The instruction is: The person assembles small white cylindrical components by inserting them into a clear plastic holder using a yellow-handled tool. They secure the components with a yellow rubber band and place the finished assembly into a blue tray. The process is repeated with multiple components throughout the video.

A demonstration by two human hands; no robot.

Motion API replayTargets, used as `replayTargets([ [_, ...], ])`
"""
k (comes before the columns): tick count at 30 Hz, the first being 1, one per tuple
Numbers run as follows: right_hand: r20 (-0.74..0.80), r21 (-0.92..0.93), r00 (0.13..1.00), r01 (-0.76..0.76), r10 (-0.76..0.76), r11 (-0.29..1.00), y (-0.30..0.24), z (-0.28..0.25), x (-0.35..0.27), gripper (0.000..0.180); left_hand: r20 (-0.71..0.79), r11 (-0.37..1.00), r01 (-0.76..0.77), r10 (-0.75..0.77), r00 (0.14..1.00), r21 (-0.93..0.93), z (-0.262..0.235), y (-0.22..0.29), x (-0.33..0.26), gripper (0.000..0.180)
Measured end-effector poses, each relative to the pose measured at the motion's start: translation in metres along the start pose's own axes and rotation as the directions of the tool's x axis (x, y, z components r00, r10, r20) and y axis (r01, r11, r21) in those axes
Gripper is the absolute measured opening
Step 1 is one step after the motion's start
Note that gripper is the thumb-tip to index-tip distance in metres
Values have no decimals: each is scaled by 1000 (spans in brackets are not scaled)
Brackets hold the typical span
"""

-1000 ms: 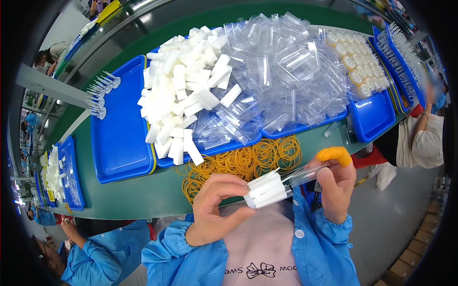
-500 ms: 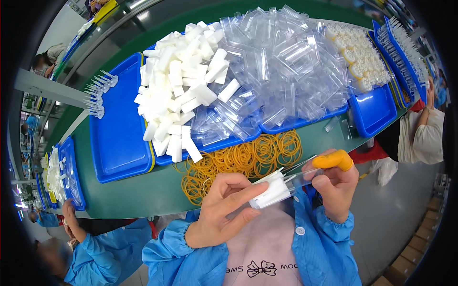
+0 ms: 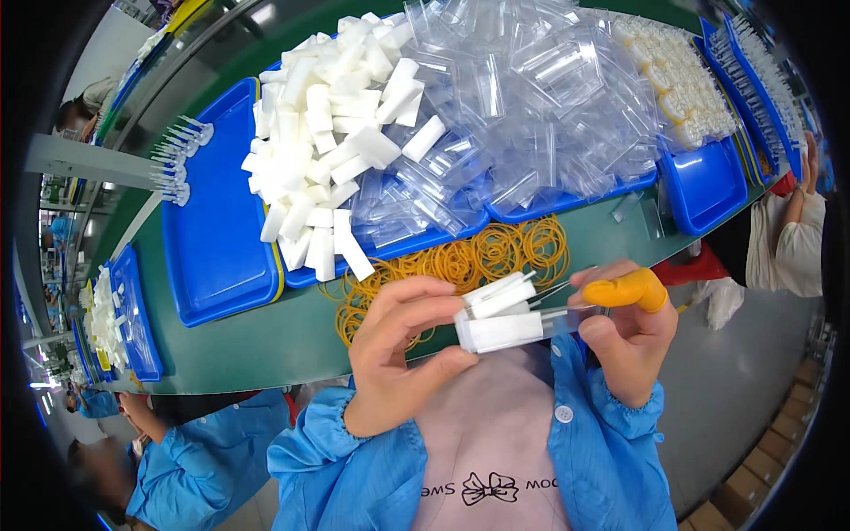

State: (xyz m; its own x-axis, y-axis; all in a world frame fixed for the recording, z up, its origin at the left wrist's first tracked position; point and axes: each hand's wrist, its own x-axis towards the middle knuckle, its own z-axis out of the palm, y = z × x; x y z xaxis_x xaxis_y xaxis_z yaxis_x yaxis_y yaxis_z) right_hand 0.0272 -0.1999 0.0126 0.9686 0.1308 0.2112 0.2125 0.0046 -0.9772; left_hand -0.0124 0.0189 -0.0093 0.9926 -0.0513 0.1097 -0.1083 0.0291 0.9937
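Your left hand [image 3: 403, 332], head view: fingers and thumb pinching left end of white bundle [image 3: 505, 331]. Your right hand [image 3: 633, 329], yellow cot [image 3: 629, 289] on one finger, pinches clear plastic piece [image 3: 564, 321] at bundle's right. Beyond, on counter [image 3: 212, 358]: yellow bands [image 3: 447, 259], white blocks [image 3: 341, 106] left, clear sleeves [image 3: 567, 97] right.

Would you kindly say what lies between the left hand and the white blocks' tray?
Yellow rubber bands on the green table, in the head view.
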Motion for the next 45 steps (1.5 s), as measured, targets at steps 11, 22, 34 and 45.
replayTargets([
  [11,30,-298,989,146,-144,943,3,-2,5,23,85,783,278,-279,957,-557,1,0,9,39],
  [22,92,-242,978,204,-187,949,-5,20,-10,20,55,929,33,-14,998,-368,-1,0,-3,42],
  [34,39,-235,986,170,-165,957,5,23,-3,44,28,916,98,-94,995,-389,1,5,-2,57],
  [45,159,-198,970,214,-184,957,7,21,-4,37,66,979,75,-64,996,-190,0,8,-5,47],
])
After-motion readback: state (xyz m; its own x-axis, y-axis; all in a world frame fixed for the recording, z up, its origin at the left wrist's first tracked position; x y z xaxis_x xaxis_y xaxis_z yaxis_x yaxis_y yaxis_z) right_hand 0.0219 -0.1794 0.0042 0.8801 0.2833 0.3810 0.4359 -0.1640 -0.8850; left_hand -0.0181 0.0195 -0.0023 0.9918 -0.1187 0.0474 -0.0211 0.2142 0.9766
